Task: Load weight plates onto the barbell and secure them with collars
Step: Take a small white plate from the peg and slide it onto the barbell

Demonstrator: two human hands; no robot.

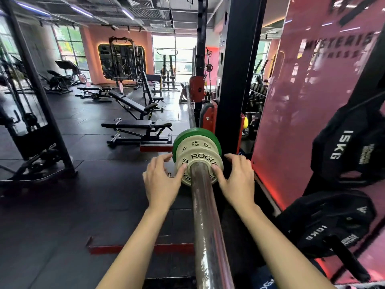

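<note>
From the head camera, the long shiny barbell sleeve (205, 215) runs straight away from the person, from the bottom of the picture up toward the black rack post (235, 80). Both hands are at its far part, one on each side.

The left hand (161, 182) has its fingers spread and nearly straight, and the tips touch the left edge of the front white plate (201, 161). The right hand (237, 182) is the same on the right edge. Neither hand is wrapped around anything; they just press. Both look equally near the plate.

The plates sit ahead of the hands, along the bar. I count three: the front white plate, a second white plate (195, 146) just behind it, and a green plate (193, 133) behind that. They sit close together.

I think the plate needs a push forward along the bar. I see no collar on the sleeve.

Two black plates (341, 147) hang at the right.
</note>
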